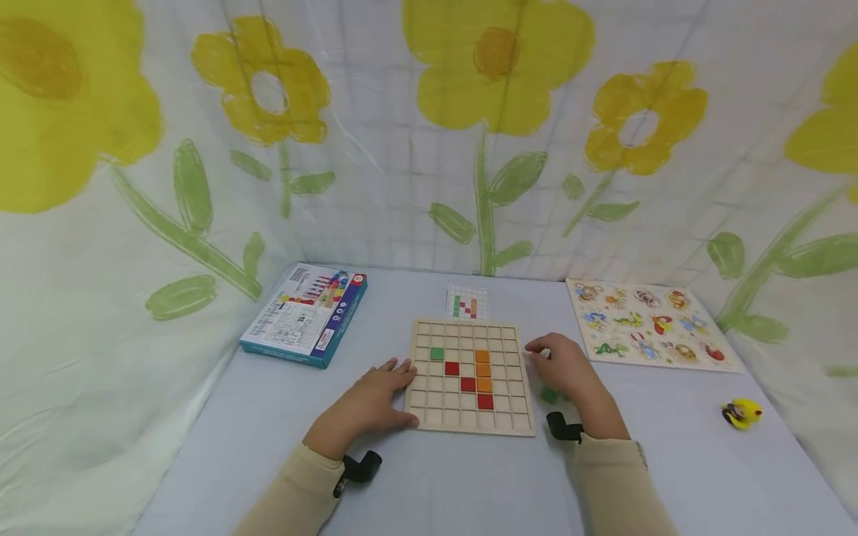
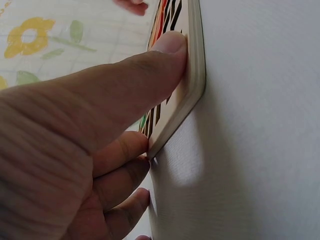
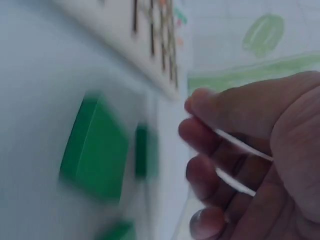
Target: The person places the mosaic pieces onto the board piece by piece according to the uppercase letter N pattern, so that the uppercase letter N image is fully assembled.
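head: board (image 1: 452, 385) against left grip (image 1: 372, 399)

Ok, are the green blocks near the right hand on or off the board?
Off. Those green blocks lie on the table, apart from the board.

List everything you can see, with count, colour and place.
Table: one, pale, below everything
Backdrop: one, white with yellow flowers, behind the table
Box: one, teal, white and blue, far left
Pattern card: one, white with coloured squares, beyond the grid board
Grid board: one, pale wood, centre
Green tile: one, green, board's upper left
Red tiles: three, red, diagonal on the board
Orange tiles: three, orange, one column on the board
Loose blocks: at least three, green, right of the board
Insect puzzle: one, multicoloured, far right
Toy figure: one, mostly yellow, right
Wrist devices: two, black, at the wrists
Sleeves: two, beige, near edge
Left hand: one, bare, on the board's left edge
Right hand: one, bare, by its right edge
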A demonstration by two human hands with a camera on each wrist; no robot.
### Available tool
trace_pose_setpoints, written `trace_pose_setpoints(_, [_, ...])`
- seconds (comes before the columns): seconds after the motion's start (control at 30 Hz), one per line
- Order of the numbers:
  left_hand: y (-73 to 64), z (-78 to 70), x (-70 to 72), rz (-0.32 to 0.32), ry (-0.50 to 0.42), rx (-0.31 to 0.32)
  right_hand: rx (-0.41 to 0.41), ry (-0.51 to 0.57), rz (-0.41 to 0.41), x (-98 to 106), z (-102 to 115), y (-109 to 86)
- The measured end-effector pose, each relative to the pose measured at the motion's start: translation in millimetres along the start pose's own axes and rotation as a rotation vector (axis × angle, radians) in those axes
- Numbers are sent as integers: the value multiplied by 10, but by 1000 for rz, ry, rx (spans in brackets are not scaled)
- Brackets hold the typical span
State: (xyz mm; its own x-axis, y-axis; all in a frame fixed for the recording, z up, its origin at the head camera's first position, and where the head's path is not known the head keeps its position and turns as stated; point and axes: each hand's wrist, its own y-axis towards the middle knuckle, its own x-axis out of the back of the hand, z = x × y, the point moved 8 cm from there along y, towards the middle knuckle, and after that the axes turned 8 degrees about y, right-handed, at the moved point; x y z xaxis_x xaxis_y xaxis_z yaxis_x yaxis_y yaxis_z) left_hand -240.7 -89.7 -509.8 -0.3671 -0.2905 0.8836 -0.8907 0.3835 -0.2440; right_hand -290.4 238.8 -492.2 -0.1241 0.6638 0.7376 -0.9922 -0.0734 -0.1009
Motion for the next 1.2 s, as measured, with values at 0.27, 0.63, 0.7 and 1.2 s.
trace_pose_setpoints(0.27, [39,45,-49,2,-16,12,-93,-33,84,93,-326,-85])
trace_pose_setpoints(0.63, [32,46,-44,1,-21,8,-93,4,72,118,-418,-133])
trace_pose_setpoints(0.7, [29,40,-38,3,-21,8,-98,14,64,123,-418,-138])
trace_pose_setpoints(1.2, [28,35,-42,5,-10,12,17,56,-138,-10,95,-117])
